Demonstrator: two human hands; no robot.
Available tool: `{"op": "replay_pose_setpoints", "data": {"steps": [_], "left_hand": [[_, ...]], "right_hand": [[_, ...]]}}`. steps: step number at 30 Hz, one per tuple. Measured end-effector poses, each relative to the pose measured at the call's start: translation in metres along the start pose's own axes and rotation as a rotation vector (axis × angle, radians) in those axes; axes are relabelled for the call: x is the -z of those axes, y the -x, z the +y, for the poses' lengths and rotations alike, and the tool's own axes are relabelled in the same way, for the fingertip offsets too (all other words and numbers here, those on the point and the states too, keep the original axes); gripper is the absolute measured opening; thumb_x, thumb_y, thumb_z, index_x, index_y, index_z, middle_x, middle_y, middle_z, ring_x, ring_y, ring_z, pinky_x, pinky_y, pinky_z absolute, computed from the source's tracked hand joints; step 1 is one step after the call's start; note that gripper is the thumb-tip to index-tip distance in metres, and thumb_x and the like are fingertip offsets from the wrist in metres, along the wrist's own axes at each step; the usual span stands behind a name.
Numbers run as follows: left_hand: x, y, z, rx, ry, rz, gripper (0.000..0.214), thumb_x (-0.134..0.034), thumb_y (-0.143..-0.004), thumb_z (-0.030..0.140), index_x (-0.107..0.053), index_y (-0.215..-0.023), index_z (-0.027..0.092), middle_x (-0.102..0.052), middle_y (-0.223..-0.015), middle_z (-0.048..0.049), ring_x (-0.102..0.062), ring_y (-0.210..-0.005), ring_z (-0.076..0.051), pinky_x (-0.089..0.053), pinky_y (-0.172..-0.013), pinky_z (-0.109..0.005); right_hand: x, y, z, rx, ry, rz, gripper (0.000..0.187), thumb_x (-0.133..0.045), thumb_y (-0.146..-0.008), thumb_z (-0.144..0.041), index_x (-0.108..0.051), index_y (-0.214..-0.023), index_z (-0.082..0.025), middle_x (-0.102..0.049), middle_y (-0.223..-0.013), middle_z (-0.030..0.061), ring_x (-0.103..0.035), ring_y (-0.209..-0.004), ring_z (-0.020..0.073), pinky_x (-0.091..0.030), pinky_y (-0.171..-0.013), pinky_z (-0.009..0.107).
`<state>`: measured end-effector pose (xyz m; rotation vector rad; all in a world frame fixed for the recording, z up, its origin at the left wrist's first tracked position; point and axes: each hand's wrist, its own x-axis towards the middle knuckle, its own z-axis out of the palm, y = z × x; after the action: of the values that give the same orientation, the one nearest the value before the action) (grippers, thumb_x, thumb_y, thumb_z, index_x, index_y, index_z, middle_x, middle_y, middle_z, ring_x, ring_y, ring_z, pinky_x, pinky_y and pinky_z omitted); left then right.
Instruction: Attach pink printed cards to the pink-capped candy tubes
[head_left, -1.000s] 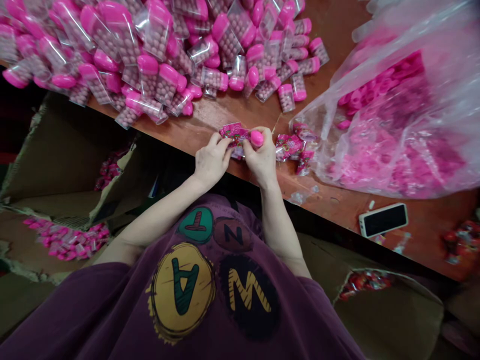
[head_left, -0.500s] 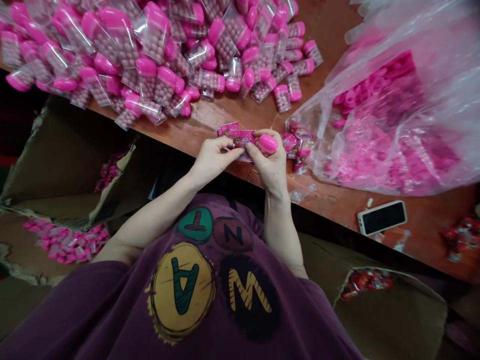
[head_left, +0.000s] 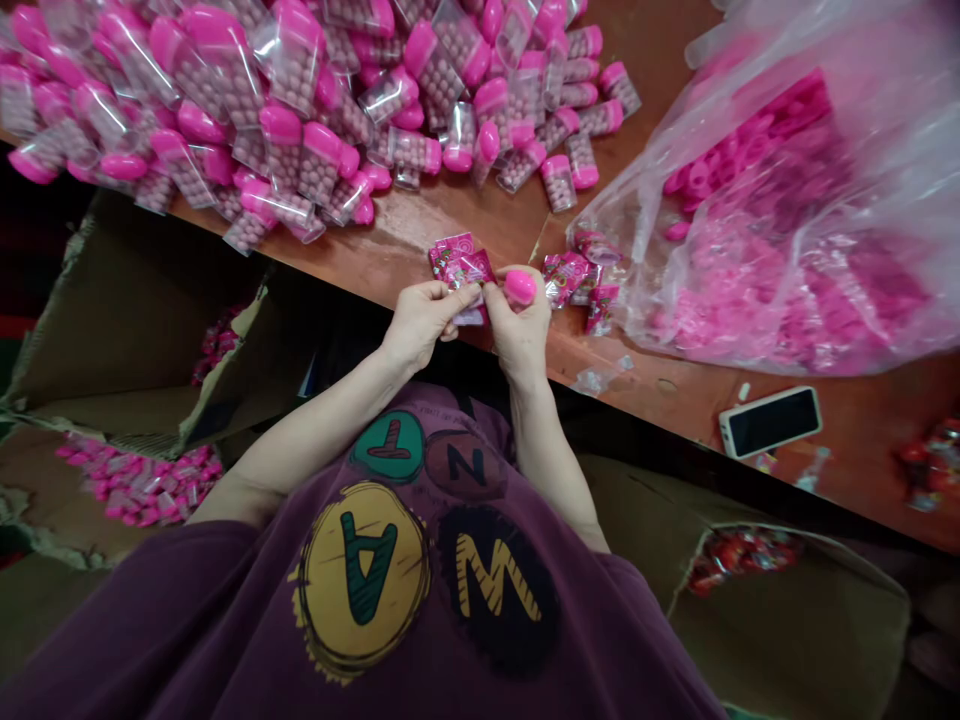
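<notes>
At the table's front edge, my left hand (head_left: 417,322) and my right hand (head_left: 525,330) are close together, their thumb tips almost touching. Between them is a pink printed packet (head_left: 474,266), pinched at its near edge by both. My right hand also has a glossy pink oval cap (head_left: 520,288) tucked against its index finger. Another pink printed packet (head_left: 450,246) lies just beyond, partly overlapped. More pink packets (head_left: 567,276) sit right of my right hand. Fingers hide the packet's lower edge.
Clear containers (head_left: 289,160) with pink caps and small balls are heaped at the back left. A plastic bag (head_left: 795,330) of pink parts stands right, near a phone (head_left: 772,422). Cardboard boxes (head_left: 112,330) are below the table; loose pink pieces (head_left: 146,488) lie lower left.
My right hand has shifted left with the pink cap, closer to my left hand. The strip of printed packets between them now looks folded or separated into overlapping pieces.
</notes>
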<state>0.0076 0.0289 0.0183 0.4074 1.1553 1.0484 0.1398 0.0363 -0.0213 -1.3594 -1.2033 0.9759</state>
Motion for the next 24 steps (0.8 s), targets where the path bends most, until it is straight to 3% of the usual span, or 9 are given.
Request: {"op": "replay_pose_setpoints", "data": {"steps": [3,6,9,11,14,18,24], "left_hand": [[0.01,-0.004,0.0,-0.067,-0.082,0.06,0.041,-0.087,-0.087,0.018,-0.057,-0.059,0.014,-0.052,-0.049,0.0056,-0.038,-0.037,-0.001,-0.024,-0.038,-0.018],[0.023,-0.006,0.0,-0.118,-0.126,0.121,0.04,-0.09,-0.086,0.025,-0.061,-0.06,0.014,-0.05,-0.048,0.0059,-0.037,-0.037,-0.001,-0.023,-0.038,-0.019],[0.032,-0.005,0.002,-0.118,-0.093,0.139,0.041,-0.09,-0.086,0.031,-0.061,-0.062,0.015,-0.05,-0.05,0.0057,-0.037,-0.039,-0.002,-0.024,-0.039,-0.019],[0.034,-0.002,0.003,-0.104,-0.057,0.108,0.039,-0.089,-0.088,0.033,-0.062,-0.065,0.015,-0.049,-0.049,0.0062,-0.037,-0.039,-0.003,-0.026,-0.04,-0.019],[0.031,0.001,0.006,-0.09,-0.024,0.064,0.038,-0.086,-0.091,0.032,-0.062,-0.066,0.016,-0.046,-0.046,0.0068,-0.036,-0.039,-0.003,-0.026,-0.041,-0.019],[0.022,0.001,0.005,-0.075,-0.002,-0.009,0.04,-0.084,-0.092,0.029,-0.06,-0.064,0.016,-0.048,-0.049,0.0057,-0.039,-0.041,-0.003,-0.028,-0.042,-0.019],[0.015,-0.002,0.001,-0.055,-0.011,0.008,0.04,-0.089,-0.087,0.026,-0.06,-0.062,0.015,-0.048,-0.047,0.0059,-0.039,-0.041,-0.003,-0.027,-0.043,-0.019]], "right_hand": [[0.002,-0.009,0.004,0.054,0.187,0.013,0.01,-0.063,-0.092,-0.029,-0.059,-0.098,-0.024,-0.065,-0.092,-0.0009,-0.061,-0.082,0.0151,-0.055,-0.085,0.033],[0.001,-0.016,0.007,0.041,0.36,-0.074,0.008,-0.061,-0.096,-0.031,-0.059,-0.1,-0.024,-0.065,-0.091,-0.0001,-0.062,-0.085,0.0183,-0.055,-0.09,0.038],[0.001,-0.017,0.005,0.026,0.557,-0.143,0.018,-0.063,-0.1,-0.041,-0.06,-0.101,-0.024,-0.064,-0.093,0.0023,-0.063,-0.089,0.0224,-0.054,-0.094,0.043],[0.002,-0.016,0.0,0.079,0.609,-0.07,0.027,-0.064,-0.101,-0.049,-0.059,-0.098,-0.024,-0.063,-0.099,0.0054,-0.063,-0.098,0.0245,-0.053,-0.098,0.045],[0.002,-0.011,-0.008,0.121,0.415,0.05,0.035,-0.064,-0.101,-0.058,-0.059,-0.097,-0.023,-0.062,-0.1,0.0045,-0.062,-0.099,0.0212,-0.054,-0.098,0.041],[-0.003,-0.003,-0.014,-0.017,0.017,-0.081,0.037,-0.08,-0.089,-0.056,-0.064,-0.104,-0.026,-0.066,-0.099,-0.0008,-0.064,-0.089,0.0144,-0.056,-0.086,0.03],[-0.004,0.0,-0.01,-0.112,-0.115,-0.143,0.032,-0.085,-0.083,-0.041,-0.066,-0.104,-0.025,-0.064,-0.093,-0.0038,-0.06,-0.081,0.0116,-0.055,-0.081,0.028]]}}
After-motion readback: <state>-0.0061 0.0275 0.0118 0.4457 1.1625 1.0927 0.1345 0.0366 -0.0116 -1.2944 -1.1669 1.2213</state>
